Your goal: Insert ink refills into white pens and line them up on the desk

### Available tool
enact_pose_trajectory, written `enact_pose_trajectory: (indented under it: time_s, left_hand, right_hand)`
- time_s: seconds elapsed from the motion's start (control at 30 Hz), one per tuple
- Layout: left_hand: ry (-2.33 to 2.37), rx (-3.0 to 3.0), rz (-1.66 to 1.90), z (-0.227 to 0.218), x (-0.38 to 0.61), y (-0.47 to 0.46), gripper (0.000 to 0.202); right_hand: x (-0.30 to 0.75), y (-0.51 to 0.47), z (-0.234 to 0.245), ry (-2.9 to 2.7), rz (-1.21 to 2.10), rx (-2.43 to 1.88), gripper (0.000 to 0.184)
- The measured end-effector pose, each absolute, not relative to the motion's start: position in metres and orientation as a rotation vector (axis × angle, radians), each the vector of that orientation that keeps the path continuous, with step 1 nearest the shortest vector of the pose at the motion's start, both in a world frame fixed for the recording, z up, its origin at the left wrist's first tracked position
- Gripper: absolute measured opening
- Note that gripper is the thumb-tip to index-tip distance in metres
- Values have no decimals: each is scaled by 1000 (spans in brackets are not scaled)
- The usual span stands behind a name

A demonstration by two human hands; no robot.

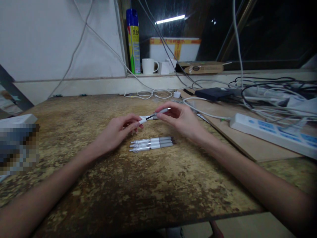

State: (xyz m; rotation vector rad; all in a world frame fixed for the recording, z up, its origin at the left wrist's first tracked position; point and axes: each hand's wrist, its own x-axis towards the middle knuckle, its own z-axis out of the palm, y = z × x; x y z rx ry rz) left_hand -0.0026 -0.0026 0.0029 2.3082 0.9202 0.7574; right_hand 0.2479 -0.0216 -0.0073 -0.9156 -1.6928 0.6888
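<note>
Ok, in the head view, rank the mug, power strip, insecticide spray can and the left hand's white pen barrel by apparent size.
1. Power strip, even cut off by the frame edge
2. Insecticide spray can
3. White mug
4. White pen barrel, partly covered by the left hand

In what looks like a home or small workroom, a white mug [148, 66] and insecticide can [133, 43] line the windowsill [148, 77] above a worn worktop [119, 191] carrying tangled cables [259, 95] and a power strip [269, 132].
</note>
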Motion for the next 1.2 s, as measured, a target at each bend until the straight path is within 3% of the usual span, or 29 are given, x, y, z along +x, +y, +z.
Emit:
enact_pose_trajectory:
  time_s: [0.4, 0.8, 1.2]
  left_hand:
    - [928, 2557, 811, 2, -7, 1, 32]
    - [964, 2571, 844, 2, -8, 3, 32]
    - [1039, 2558, 869, 0, -8, 3, 32]
  right_hand:
    - [249, -17, -12, -1403, 917, -995, 12]
    - [250, -14, -16, -1418, 891, -1116, 12]
    - [249, -14, -28, -2011, 114, -1142, 14]
